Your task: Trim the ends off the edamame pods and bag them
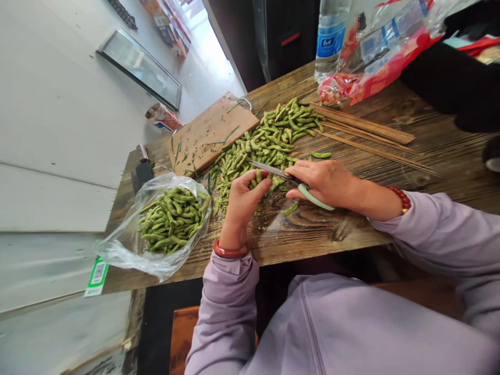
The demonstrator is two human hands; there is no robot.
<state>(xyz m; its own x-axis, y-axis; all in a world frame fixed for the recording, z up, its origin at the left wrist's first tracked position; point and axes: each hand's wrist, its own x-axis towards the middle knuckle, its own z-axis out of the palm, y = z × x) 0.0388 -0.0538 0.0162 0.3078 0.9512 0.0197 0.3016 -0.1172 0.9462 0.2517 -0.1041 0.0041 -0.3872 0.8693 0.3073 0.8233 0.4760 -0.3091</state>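
Note:
My left hand [247,200] pinches a green soybean pod [258,177] between thumb and fingers, close to the table's front side. In my right hand [326,179] is a pair of scissors [310,196] with pale green handles, its blades pointing left and lying right at the pod. Whether the blades touch the pod I cannot tell. Just beyond both hands spreads a long heap of loose soybean pods [269,140]. A clear plastic bag [128,255] full of pods [174,219] sits to the left. Single pods lie near the scissors.
A wooden cutting board [214,130] with green scraps lies behind the heap. Bamboo skewers [367,127] rest to the right on the wooden table [312,234]. Farther back stand a water bottle [331,41] and a red and clear plastic package [375,73]. Dark cloth [453,78] lies at the far right.

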